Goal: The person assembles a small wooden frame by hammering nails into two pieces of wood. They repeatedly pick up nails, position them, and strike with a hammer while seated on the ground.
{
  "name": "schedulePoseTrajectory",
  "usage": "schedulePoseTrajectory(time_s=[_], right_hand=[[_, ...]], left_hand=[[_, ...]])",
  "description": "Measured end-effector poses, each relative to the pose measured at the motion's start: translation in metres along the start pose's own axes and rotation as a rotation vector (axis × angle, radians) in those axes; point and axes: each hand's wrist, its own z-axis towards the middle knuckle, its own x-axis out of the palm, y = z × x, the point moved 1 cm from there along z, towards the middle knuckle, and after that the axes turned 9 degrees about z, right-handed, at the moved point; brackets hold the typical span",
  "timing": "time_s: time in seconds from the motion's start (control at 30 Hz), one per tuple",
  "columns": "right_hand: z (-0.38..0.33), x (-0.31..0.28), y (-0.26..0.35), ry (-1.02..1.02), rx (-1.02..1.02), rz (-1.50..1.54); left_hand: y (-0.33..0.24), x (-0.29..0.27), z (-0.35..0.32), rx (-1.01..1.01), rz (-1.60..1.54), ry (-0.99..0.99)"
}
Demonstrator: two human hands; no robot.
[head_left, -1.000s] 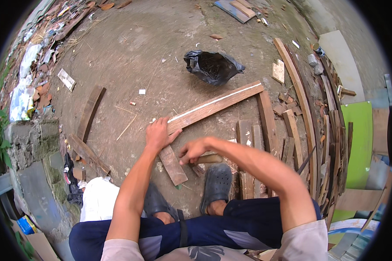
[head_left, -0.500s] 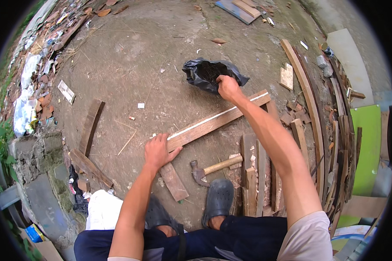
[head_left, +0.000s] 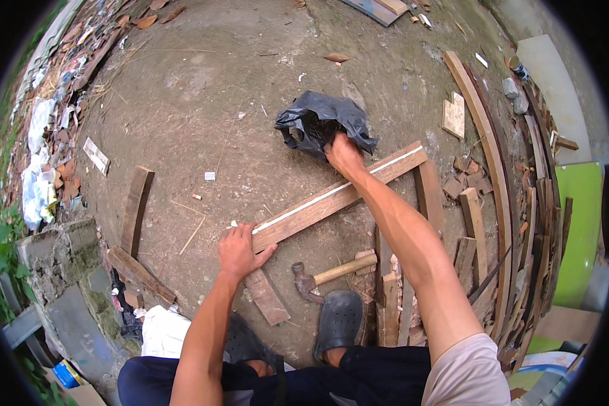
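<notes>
A wooden beam [head_left: 338,196] with a white strip along its upper edge lies slantwise before me, resting across a short board [head_left: 267,298] at the left and another piece of wood [head_left: 428,196] at the right. My left hand [head_left: 238,250] is closed around the beam's left end, thumb along the near side. Beyond the beam is a crumpled black plastic bag [head_left: 331,111]. My right hand [head_left: 345,155] reaches into its mouth, and the bag hides the fingertips. A claw hammer [head_left: 335,271] with a wooden handle lies just in front of my right shoe.
Long timber strips [head_left: 484,155] and many offcuts lie along the right. Two dark wood pieces, one a loose plank [head_left: 137,206], lie at the left near a broken block wall [head_left: 68,291]. Rubbish [head_left: 40,162] lines the far left edge. A green panel [head_left: 575,230] stands far right.
The bag's mouth has folded over, covering the dark contents that showed before. My right hand has gone deeper into it. My left hand stays at the beam's end; the view has shifted slightly.
</notes>
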Motion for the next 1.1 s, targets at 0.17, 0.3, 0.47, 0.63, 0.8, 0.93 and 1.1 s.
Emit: schedulePoseTrajectory(time_s=[0.17, 0.3, 0.47, 0.63, 0.8, 0.93, 1.1], right_hand=[[0.009, -0.021, 0.000, 0.131, 0.042, 0.291], [0.000, -0.058, 0.013, 0.356, 0.093, 0.706], [-0.027, -0.094, 0.033, 0.615, 0.069, 0.966], [-0.054, -0.102, 0.054, 0.796, 0.048, 0.905], [-0.100, -0.071, 0.072, 0.633, -0.165, 0.433], [-0.153, -0.017, 0.098, 0.515, -0.549, 0.230], [-0.184, 0.008, 0.134, 0.521, -0.483, 0.243]], left_hand=[[-0.004, -0.006, 0.001, -0.005, -0.006, -0.006], [-0.002, -0.002, -0.003, -0.012, 0.008, -0.025], [-0.003, -0.001, -0.005, -0.015, -0.015, -0.032], [-0.005, -0.011, -0.006, -0.023, -0.038, -0.027], [0.003, 0.000, 0.001, -0.116, -0.315, -0.179], [0.050, 0.001, 0.022, -0.538, -1.287, -0.239], [0.046, -0.050, 0.006, -0.157, -0.805, -0.021]])
